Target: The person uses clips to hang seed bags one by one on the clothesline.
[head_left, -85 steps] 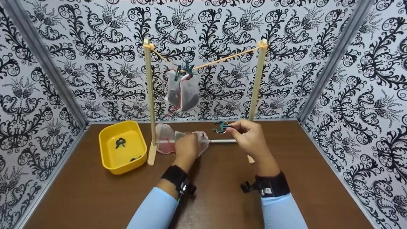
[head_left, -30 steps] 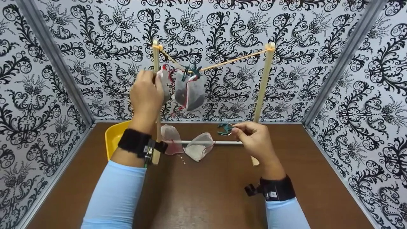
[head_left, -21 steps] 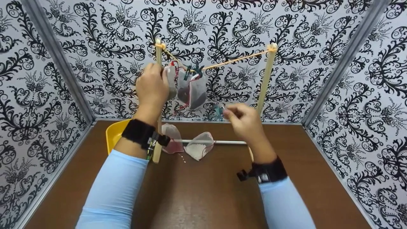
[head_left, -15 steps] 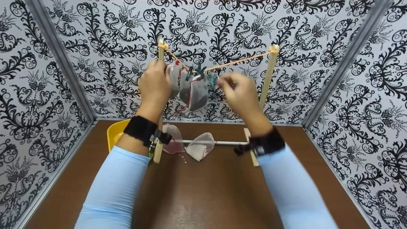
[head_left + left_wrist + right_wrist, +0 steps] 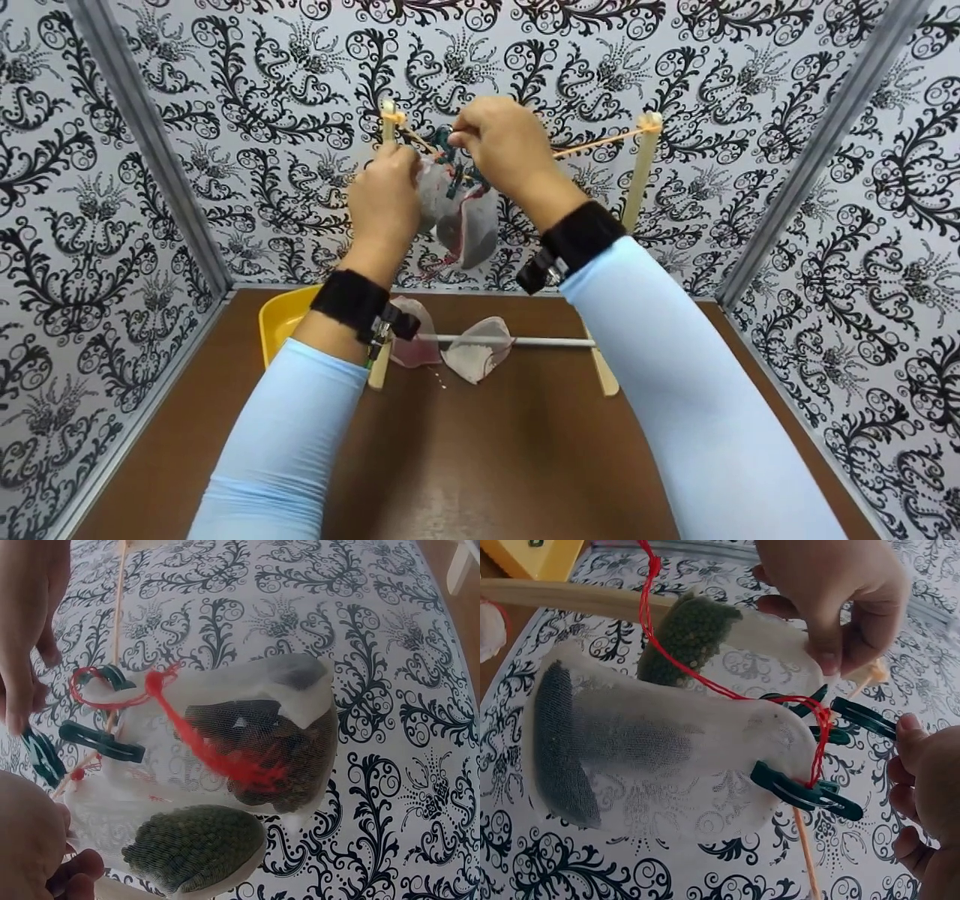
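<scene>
The mesh bag of green beans (image 5: pixel 694 630) hangs up at the orange line (image 5: pixel 592 141), left end, beside an already-pegged dark bag (image 5: pixel 630 746). The left hand (image 5: pixel 386 196) pinches its top edge against the cord; the right hand (image 5: pixel 504 146) pinches a green clip (image 5: pixel 862 718) just beside it. The judgement: bite cloth and cord together, clear of the red drawstring (image 5: pixel 705 686). Wrist views show the bags' fillings and the clips; the head view adds the wooden posts (image 5: pixel 643 169), yellow tub (image 5: pixel 279 322) and two pouches on the table (image 5: pixel 487 465).
</scene>
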`<state>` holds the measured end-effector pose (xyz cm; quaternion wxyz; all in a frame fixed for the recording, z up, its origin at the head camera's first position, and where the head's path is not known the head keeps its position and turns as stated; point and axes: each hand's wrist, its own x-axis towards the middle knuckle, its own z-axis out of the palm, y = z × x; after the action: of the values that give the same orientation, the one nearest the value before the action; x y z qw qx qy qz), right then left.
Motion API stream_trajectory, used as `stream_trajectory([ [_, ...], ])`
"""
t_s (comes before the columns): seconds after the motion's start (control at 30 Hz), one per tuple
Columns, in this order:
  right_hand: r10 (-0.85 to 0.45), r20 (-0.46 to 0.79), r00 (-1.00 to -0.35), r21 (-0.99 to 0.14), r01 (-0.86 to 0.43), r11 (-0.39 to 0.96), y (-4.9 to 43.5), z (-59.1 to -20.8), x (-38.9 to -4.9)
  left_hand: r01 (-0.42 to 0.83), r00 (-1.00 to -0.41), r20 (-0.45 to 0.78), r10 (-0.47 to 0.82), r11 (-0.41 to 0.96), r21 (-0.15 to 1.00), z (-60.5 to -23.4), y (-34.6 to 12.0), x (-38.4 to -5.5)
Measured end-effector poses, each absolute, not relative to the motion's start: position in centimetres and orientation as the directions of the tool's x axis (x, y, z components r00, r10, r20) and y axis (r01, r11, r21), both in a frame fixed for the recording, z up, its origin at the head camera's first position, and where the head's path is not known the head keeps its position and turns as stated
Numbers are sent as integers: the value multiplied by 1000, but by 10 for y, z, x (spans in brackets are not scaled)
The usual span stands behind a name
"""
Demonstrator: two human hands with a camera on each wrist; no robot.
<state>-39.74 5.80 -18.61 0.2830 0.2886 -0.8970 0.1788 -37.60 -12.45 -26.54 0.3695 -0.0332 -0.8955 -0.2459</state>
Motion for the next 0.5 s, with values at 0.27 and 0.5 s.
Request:
stream_trajectory([
  [0.27, -446, 573, -687, -169, -632, 757, 55, -197, -402, 256, -713, 692, -108, 880, 400, -264, -119, -374],
  [0.5, -486, 496, -720, -168, -628, 760, 57, -205, -395, 257, -674, 730, -111, 892, 373, -270, -120, -371],
])
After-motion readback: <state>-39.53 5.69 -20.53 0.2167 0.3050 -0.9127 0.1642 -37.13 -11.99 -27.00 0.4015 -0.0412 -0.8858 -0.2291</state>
